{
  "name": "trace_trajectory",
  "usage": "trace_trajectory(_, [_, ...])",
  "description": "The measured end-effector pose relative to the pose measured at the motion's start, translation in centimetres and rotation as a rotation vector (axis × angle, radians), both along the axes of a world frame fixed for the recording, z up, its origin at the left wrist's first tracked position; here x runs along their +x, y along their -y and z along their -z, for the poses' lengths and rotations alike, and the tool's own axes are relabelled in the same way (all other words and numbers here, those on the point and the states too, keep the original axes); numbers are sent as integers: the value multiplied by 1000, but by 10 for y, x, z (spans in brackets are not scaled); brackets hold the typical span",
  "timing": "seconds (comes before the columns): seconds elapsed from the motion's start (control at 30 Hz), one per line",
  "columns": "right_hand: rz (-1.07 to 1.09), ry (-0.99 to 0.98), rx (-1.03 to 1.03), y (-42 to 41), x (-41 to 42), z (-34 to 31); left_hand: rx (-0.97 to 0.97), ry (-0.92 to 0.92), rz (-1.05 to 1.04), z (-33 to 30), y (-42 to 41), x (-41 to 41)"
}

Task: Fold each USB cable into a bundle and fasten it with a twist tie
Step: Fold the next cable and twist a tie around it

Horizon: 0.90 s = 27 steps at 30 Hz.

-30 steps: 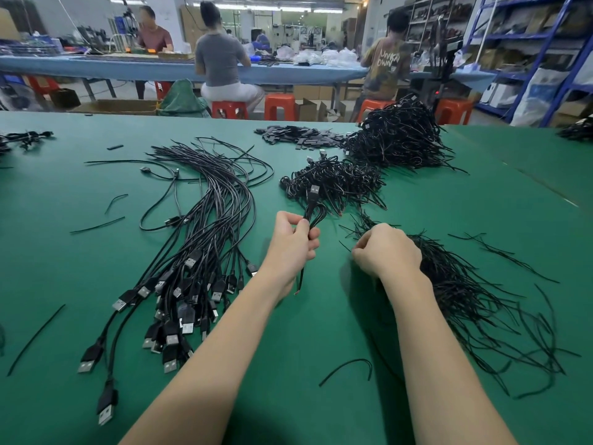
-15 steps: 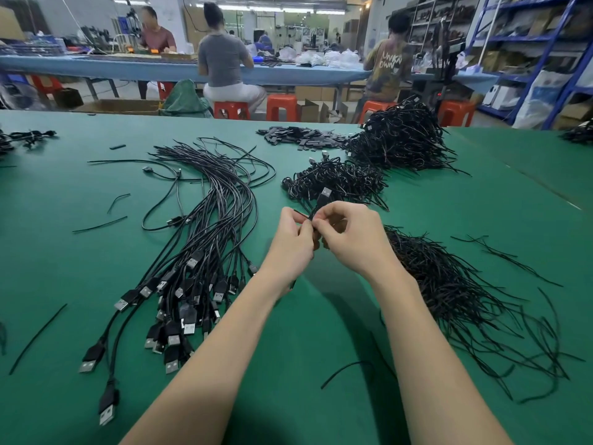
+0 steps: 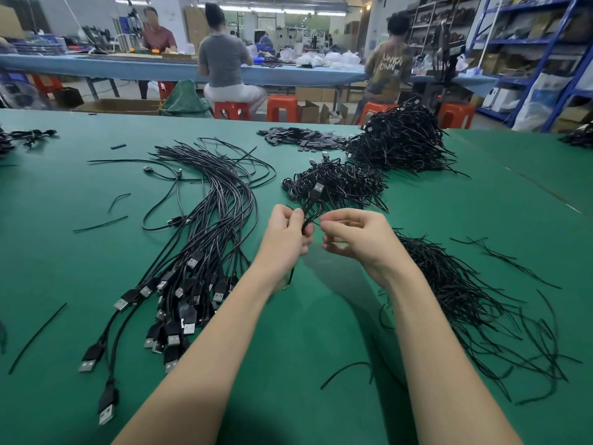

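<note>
My left hand [image 3: 287, 239] grips a folded black USB cable [image 3: 313, 203] above the green table; its plug sticks up and a loose end hangs below the wrist. Just right of it, my right hand [image 3: 356, 236] has curled fingers that pinch a thin black twist tie at the bundle. A fan of unfolded USB cables [image 3: 205, 239] lies to the left, plugs toward me. A heap of loose twist ties [image 3: 465, 293] spreads out on the right. Tied bundles [image 3: 337, 184] are piled just beyond my hands.
A bigger heap of cable bundles [image 3: 401, 139] and flat black pieces [image 3: 301, 138] sit at the far side of the green table [image 3: 321, 332]. Stray ties [image 3: 348, 370] lie near me and at the left. People sit at a blue bench behind.
My right hand came from the tie heap over to the cable in my left hand, then drew slightly right. The folded cable rose a little with both hands.
</note>
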State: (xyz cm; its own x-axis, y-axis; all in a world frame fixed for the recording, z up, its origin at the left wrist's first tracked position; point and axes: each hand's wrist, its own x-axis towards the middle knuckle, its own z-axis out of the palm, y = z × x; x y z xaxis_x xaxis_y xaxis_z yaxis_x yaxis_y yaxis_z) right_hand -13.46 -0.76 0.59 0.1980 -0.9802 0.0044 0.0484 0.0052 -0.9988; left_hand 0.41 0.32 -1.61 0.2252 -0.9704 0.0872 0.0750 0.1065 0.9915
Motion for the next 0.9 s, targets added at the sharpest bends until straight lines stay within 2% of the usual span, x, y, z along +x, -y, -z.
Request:
trace_trajectory(0.17, [-122, 205, 338, -1, -14, -1, -16, -163, 64, 0, 1, 3])
trace_trajectory(0.27, [-139, 223, 394, -2, -12, 2, -15, -220, 111, -1, 2, 3])
trace_trajectory(0.37, [-91, 128, 389, 1, -11, 5, 8, -202, 239, -1, -4, 7])
trace_trajectory(0.43, [-45, 42, 328, 3, -14, 8, 34, -86, 351, -2, -9, 10])
trace_trajectory(0.53, [-34, -59, 129, 6, -26, 10, 62, 102, 542, -7, -15, 13])
trace_trajectory(0.63, [-70, -116, -27, 6, -40, 11, 51, 310, 622, -11, -17, 16])
trace_trajectory(0.7, [-107, -182, -93, 6, -46, 10, 42, 364, 667, -12, -17, 19])
trace_trajectory(0.8, [-128, -378, -217, 7, -45, 4, 72, 476, 663, -11, -15, 20])
trace_trajectory(0.9, [-67, -592, -385, 7, -29, -2, 67, 618, 491, -2, -9, 13])
